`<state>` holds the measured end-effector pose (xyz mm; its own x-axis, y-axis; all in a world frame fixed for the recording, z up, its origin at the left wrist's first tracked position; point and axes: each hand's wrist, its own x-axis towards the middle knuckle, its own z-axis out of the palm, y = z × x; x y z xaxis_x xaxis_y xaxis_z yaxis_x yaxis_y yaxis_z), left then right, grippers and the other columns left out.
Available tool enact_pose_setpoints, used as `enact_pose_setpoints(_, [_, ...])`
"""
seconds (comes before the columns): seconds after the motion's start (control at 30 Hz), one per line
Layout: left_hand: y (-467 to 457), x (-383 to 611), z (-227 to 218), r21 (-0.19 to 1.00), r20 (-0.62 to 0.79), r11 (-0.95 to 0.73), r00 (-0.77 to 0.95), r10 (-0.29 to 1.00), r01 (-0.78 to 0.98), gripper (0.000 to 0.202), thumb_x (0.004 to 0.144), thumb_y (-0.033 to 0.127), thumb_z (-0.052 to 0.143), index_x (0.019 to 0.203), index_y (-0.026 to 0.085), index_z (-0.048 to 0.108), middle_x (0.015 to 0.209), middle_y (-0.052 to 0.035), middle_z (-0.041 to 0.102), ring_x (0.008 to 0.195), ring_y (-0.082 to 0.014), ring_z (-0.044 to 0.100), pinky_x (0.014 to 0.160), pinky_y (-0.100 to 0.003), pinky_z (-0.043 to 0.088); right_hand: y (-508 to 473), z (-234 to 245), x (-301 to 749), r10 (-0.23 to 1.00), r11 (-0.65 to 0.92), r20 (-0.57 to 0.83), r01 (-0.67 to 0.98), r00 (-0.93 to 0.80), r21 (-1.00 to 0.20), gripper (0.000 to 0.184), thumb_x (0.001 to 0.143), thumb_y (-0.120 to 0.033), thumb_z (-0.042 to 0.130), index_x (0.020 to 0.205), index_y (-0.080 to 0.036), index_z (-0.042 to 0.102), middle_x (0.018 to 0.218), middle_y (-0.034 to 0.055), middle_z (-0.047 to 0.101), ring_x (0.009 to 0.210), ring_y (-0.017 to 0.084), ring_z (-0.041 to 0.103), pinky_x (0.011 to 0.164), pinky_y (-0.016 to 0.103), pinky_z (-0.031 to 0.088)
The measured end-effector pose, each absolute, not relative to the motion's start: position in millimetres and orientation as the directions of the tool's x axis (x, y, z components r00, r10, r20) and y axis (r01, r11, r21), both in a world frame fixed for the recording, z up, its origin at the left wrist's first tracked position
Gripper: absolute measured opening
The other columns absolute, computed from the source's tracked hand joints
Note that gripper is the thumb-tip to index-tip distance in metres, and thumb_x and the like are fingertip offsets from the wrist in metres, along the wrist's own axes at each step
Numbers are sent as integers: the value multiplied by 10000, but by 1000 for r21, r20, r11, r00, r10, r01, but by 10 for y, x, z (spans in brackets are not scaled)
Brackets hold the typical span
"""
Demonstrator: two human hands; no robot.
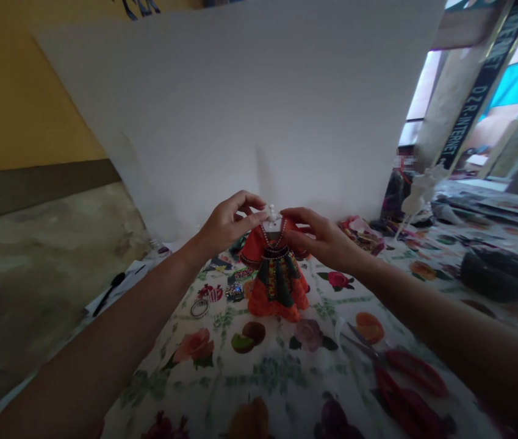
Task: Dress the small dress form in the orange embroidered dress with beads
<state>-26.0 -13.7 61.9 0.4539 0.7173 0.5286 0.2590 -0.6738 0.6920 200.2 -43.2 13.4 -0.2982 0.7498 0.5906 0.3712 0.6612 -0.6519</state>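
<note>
A small red and orange dress (281,286) with a dark green patterned skirt panel and beaded trim stands upright on a little white mannequin (271,212) near the middle of the table. At its left shoulder, my left hand (233,219) has thumb and forefinger drawn close together on the dress near the neckline. My right hand (318,236) is on the other shoulder, its fingers above and its thumb lower, with the red sleeve between them. The exact fingertip contact is small and dim.
Red-handled scissors (409,378) lie at the front right. A beaded ring (199,308) is left of the dress. To the right are a white mannequin stand (418,195), a dark bundle (506,274) and heaped fabrics (362,235). A white board (249,110) rises behind.
</note>
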Motion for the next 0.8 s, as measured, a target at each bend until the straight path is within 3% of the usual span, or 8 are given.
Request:
enact_pose_setpoints(0.13, [-112,-334,419,767,454,-601,471,756,226,343,840,411,704,1094,194,625,1165,-81,646,1079,-198,610,859,-301,492,-395,149,2002,781,625,554,347,-289,-700,413,958,-397,599,1302,-169,603,1214,115,674,1101,238,642,996,438,532])
enact_pose_setpoints(0.27, [-141,-219,361,765,460,-609,487,743,207,429,825,376,689,1201,204,572,1260,-102,626,1207,-234,581,975,-364,474,-409,195,1974,804,595,521,360,-288,-719,395,962,-394,572,1289,-178,614,1156,97,692,1006,223,659,898,399,558])
enact_pose_setpoints(0.43, [-213,-43,416,710,467,-638,478,744,300,448,762,250,656,1195,191,560,1204,-90,640,1100,-220,613,967,-373,473,-470,267,1946,820,573,505,399,-271,-716,325,983,-365,504,1210,-199,667,990,65,696,882,197,642,767,358,553])
enact_pose_setpoints(0.6, [-173,14,366,684,489,-647,448,749,336,438,740,206,638,1172,212,563,1122,-64,667,969,-204,633,866,-353,510,-492,282,1940,803,596,516,372,-297,-712,326,976,-357,496,1184,-204,694,991,60,696,902,193,623,769,337,538])
enact_pose_setpoints(0.8, [-152,48,347,679,505,-653,433,747,335,419,748,210,667,1155,205,569,1114,-73,674,975,-206,638,882,-358,525,-482,269,1945,791,612,542,364,-285,-702,335,969,-331,484,1181,-192,702,955,57,703,926,206,631,813,354,533])
